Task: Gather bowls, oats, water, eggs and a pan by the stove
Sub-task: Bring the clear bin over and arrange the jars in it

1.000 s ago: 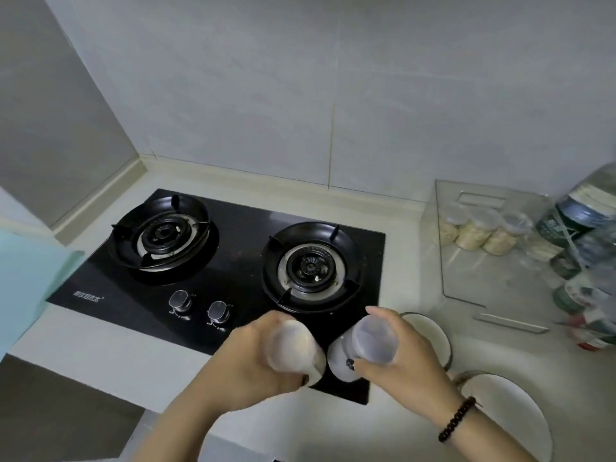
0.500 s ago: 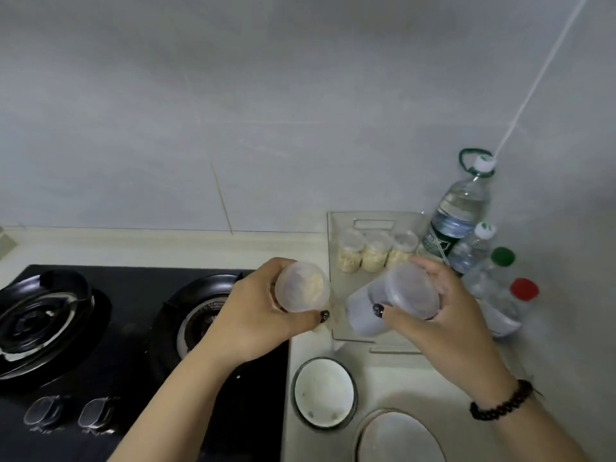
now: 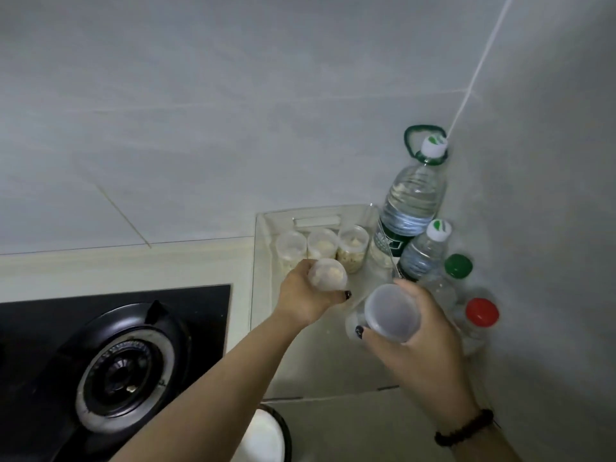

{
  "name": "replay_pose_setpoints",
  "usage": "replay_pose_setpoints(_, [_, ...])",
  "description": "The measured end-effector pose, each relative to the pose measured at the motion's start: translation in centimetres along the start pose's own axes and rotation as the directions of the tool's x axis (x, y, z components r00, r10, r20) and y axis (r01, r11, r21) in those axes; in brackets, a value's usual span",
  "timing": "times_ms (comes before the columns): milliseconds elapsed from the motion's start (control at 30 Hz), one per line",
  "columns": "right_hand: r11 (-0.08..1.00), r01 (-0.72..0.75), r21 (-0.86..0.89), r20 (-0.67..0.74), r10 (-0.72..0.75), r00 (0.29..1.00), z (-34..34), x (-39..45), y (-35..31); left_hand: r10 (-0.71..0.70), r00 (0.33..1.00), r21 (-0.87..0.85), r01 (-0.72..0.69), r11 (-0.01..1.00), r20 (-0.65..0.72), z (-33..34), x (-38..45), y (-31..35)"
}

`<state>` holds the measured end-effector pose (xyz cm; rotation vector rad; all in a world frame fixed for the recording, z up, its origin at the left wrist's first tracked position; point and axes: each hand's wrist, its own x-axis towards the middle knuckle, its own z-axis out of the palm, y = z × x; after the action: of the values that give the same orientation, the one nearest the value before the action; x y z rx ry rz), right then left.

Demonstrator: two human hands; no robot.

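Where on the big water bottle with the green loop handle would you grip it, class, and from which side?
Hook the green loop handle from above. The big water bottle stands upright in the corner, walls behind, smaller bottles in front, so its body is crowded while its top is free.

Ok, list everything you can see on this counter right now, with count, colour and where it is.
Stove: one, black, lower left, one burner showing.
Tray: one, clear, right of the stove.
Jars in tray: three, clear, pale contents, back row.
Large bottle: one, clear, white cap, green handle, in the corner.
Small bottles: three, with white, green and red caps, right of the tray.
Bowl: one, white with a dark rim, bottom edge.
Left hand: holds a clear jar with pale contents.
Right hand: holds a clear jar, contents unclear; dark bead bracelet.
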<state>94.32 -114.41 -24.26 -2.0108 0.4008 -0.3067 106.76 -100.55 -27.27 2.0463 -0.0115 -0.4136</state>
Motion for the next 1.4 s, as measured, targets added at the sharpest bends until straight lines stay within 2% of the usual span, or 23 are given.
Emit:
replay_pose_setpoints(167, [0.997, -0.014, -0.08, -0.024, 0.012, 1.0, 1.4, 1.0, 2.5, -0.038, 0.999, 0.045, 0.038, 0.998, 0.004, 3.2, 3.4, -0.5])
replay_pose_setpoints(467, [0.978, 0.054, -0.202, -0.002, -0.056, 0.998, 1.8, 1.4, 3.3, -0.042, 0.999, 0.162, 0.045, 0.986, -0.019, 5.5, 6.9, -0.4])
replay_pose_setpoints(633, [0.975, 0.045, -0.218, 0.012, -0.043, 0.999, 2.1, 0.9, 3.3, -0.061, 0.998, 0.123, 0.063, 0.99, -0.023, 6.1, 6.9, 0.0])
replay_pose_setpoints(833, [0.979, -0.005, -0.202, 0.085, 0.023, 0.996, 2.2, 0.1, 3.3, -0.047, 0.991, -0.004, 0.048, 0.999, 0.122, 5.3, 6.6, -0.6])
replay_pose_setpoints(1067, [0.978, -0.032, -0.205, 0.077, 0.048, 0.996, 2.7, 0.2, 3.6, -0.017, 0.977, 0.111, -0.007, 0.994, 0.212, 4.6, 7.4, -0.6])
replay_pose_setpoints(1267, [0.96, 0.001, -0.279, 0.101, 0.028, 0.995, 3.1, 0.7, 3.7, 0.019, 0.96, 0.186, -0.074, 0.98, 0.279, 3.1, 7.7, -0.9])
replay_pose_setpoints(1400, [0.953, 0.014, -0.304, 0.168, 0.039, 0.985, 3.4, 2.6, 3.3, 0.047, 0.965, -0.006, -0.047, 0.999, 0.257, 0.1, 6.7, -1.0])
